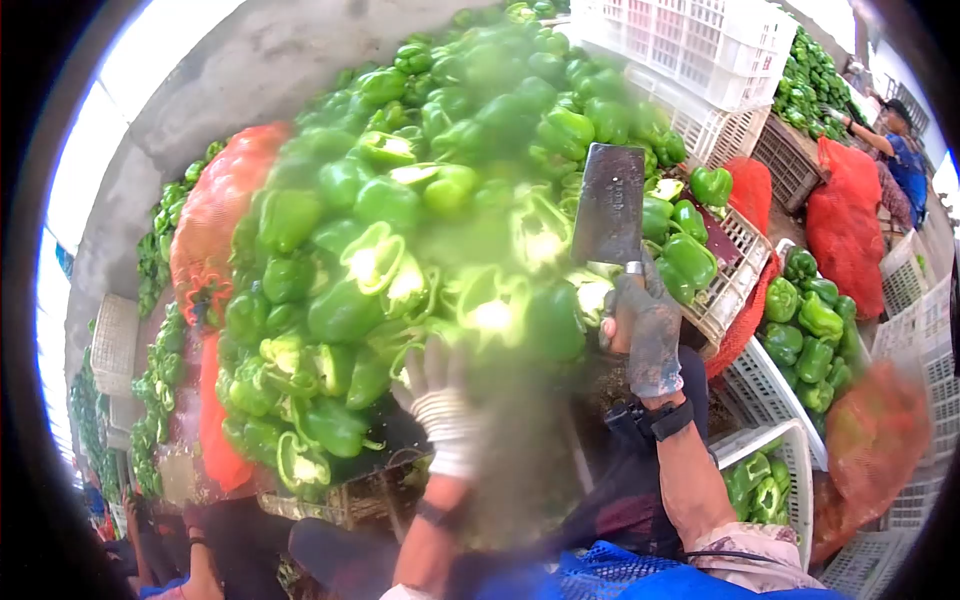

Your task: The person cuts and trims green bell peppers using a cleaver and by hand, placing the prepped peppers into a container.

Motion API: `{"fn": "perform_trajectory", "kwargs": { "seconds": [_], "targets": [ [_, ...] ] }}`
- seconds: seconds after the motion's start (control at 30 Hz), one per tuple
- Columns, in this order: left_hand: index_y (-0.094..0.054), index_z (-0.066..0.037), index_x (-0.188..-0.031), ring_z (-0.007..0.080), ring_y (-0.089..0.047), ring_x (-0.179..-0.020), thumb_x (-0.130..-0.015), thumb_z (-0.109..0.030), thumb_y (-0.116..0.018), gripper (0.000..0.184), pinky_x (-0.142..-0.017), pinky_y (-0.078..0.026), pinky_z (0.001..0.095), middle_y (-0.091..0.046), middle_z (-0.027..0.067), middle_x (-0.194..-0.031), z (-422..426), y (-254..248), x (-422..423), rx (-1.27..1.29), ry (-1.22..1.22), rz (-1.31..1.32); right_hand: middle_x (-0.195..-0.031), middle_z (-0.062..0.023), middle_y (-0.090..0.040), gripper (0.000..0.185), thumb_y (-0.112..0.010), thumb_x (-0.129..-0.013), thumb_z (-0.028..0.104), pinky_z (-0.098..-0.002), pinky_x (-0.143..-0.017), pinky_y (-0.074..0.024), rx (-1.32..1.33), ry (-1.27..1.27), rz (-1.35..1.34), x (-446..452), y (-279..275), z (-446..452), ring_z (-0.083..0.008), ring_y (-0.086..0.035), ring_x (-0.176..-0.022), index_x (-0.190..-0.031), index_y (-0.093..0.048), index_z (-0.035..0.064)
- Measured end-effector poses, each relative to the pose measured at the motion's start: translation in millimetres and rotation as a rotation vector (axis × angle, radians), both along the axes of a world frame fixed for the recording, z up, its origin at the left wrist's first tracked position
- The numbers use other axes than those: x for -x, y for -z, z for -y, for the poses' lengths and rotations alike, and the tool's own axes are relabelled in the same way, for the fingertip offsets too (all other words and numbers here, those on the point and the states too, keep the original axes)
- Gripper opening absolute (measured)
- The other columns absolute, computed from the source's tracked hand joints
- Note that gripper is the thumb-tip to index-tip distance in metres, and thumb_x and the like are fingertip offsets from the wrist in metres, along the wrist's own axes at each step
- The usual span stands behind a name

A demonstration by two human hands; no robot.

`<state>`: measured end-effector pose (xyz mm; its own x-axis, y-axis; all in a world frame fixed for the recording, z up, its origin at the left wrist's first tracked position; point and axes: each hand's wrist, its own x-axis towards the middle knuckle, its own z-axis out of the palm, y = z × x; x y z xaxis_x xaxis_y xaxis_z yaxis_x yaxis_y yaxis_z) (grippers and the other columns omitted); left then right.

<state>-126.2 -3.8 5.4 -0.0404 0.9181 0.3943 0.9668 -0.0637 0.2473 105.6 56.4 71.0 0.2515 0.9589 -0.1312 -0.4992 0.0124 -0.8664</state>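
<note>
My right hand [640,325], in a grey, stained glove, is wrapped round the handle of a cleaver [608,205]. The cleaver's broad dark blade points up and away from me over the peppers. My left hand [437,395], in a white glove, reaches to the near edge of a big heap of green bell peppers [345,310]. Its fingers are stretched out against the peppers, and I see nothing gripped in them. Several peppers by the hands are cut open, such as a pepper half [372,258] with pale flesh. A hazy smear blurs the middle of the view.
White plastic crates [700,50] stand stacked at the back right. A crate of peppers [765,475] sits by my right arm. Red mesh sacks [845,230] stand at the right, and another mesh sack [225,215] at the left. A person [900,160] works far right; another person's arm [203,560] shows lower left.
</note>
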Motion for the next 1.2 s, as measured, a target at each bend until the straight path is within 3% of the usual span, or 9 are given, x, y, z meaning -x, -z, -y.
{"fn": "perform_trajectory", "kwargs": {
  "seconds": [0.1, 0.2, 0.4, 0.53, 0.77, 0.87, 0.97, 1.1, 1.2],
  "targets": [
    [-0.060, -0.013, -0.127, 0.0384, -0.046, -0.130, -0.074, -0.037, -0.080, 0.062, -0.113, -0.027, 0.0572, -0.057, 0.0148, -0.133, 7, -44, 10, 0.059, 0.138, 0.087, -0.075, -0.0012, -0.054, 0.034, -0.057, -0.097, 0.016, -0.0240, -0.044, -0.0420, 0.050, 0.075, 0.028, -6, 7, -6, -0.0100, -0.050, -0.053, -0.129, -0.054, 0.0057],
    [-0.069, -0.008, -0.107, 0.0300, -0.064, -0.105, -0.077, -0.008, -0.079, 0.032, -0.093, -0.052, 0.0396, -0.067, 0.0152, -0.113, -42, -114, 26, -0.021, 0.390, 0.311, -0.075, -0.0017, -0.054, 0.040, -0.058, -0.095, 0.015, -0.0239, -0.044, -0.0416, 0.107, 0.053, 0.069, 0, -6, -3, -0.0103, -0.050, -0.053, -0.133, -0.052, 0.0036],
    [-0.065, -0.009, -0.122, 0.0319, -0.065, -0.100, -0.085, -0.034, -0.069, 0.045, -0.088, -0.049, 0.0384, -0.068, 0.0189, -0.109, -286, -177, -14, -0.205, 0.415, -0.084, -0.080, 0.0046, -0.056, 0.060, -0.061, -0.093, 0.010, -0.0196, -0.050, -0.0420, 0.147, -0.002, 0.142, -1, -6, -10, -0.0045, -0.049, -0.055, -0.150, -0.043, 0.0088],
    [-0.051, -0.009, -0.141, 0.0296, -0.065, -0.108, -0.079, -0.038, -0.075, 0.072, -0.095, -0.049, 0.0365, -0.068, 0.0196, -0.117, -432, -144, -49, 0.178, 0.379, 0.147, -0.079, 0.0046, -0.056, 0.065, -0.062, -0.091, 0.003, -0.0197, -0.051, -0.0428, 0.222, 0.050, 0.118, -11, -16, -8, -0.0032, -0.050, -0.058, -0.151, -0.040, 0.0088],
    [-0.056, -0.009, -0.136, 0.0216, -0.063, -0.094, -0.068, -0.016, -0.082, 0.073, -0.083, -0.052, 0.0336, -0.069, 0.0127, -0.106, -443, -119, -76, 0.303, 0.371, 0.179, -0.112, -0.0121, -0.064, 0.064, -0.056, -0.089, -0.003, -0.0229, -0.050, -0.0476, 0.239, 0.020, 0.072, -42, -11, 1, -0.0107, -0.055, -0.058, -0.151, -0.036, 0.0004],
    [-0.060, -0.009, -0.130, 0.0174, -0.062, -0.086, -0.067, -0.013, -0.081, 0.067, -0.077, -0.052, 0.0323, -0.068, 0.0073, -0.098, -426, -134, -76, 0.384, 0.470, 0.396, -0.108, -0.0100, -0.063, 0.064, -0.055, -0.090, -0.004, -0.0228, -0.051, -0.0480, 0.194, 0.044, -0.009, -42, -5, 0, -0.0110, -0.055, -0.059, -0.151, -0.035, 0.0005],
    [-0.065, -0.007, -0.124, 0.0147, -0.061, -0.078, -0.066, -0.009, -0.080, 0.060, -0.073, -0.052, 0.0298, -0.067, 0.0035, -0.090, -414, -161, -84, 0.518, 0.452, 0.252, -0.078, 0.0076, -0.052, 0.065, -0.060, -0.092, -0.002, -0.0190, -0.053, -0.0386, 0.240, -0.054, -0.140, -50, -10, -3, -0.0014, -0.047, -0.063, -0.153, -0.037, 0.0083],
    [-0.070, -0.003, -0.115, 0.0143, -0.065, -0.079, -0.069, -0.014, -0.076, 0.048, -0.070, -0.054, 0.0287, -0.070, 0.0064, -0.093, -423, -184, -95, 0.867, 0.501, -0.016, -0.077, -0.0002, -0.055, 0.069, -0.060, -0.086, -0.001, -0.0216, -0.052, -0.0430, 0.310, 0.019, -0.015, -50, -4, -7, -0.0067, -0.050, -0.058, -0.151, -0.037, 0.0033],
    [-0.070, -0.006, -0.115, 0.0159, -0.065, -0.080, -0.076, -0.025, -0.075, 0.044, -0.070, -0.055, 0.0279, -0.069, 0.0065, -0.094, -487, -180, -104, 0.668, 0.586, -0.096, -0.079, -0.0148, -0.060, 0.077, -0.050, -0.074, -0.001, -0.0248, -0.045, -0.0461, 0.387, 0.063, 0.098, -56, -10, -11, -0.0151, -0.052, -0.048, -0.148, -0.030, -0.0093]
  ]
}}
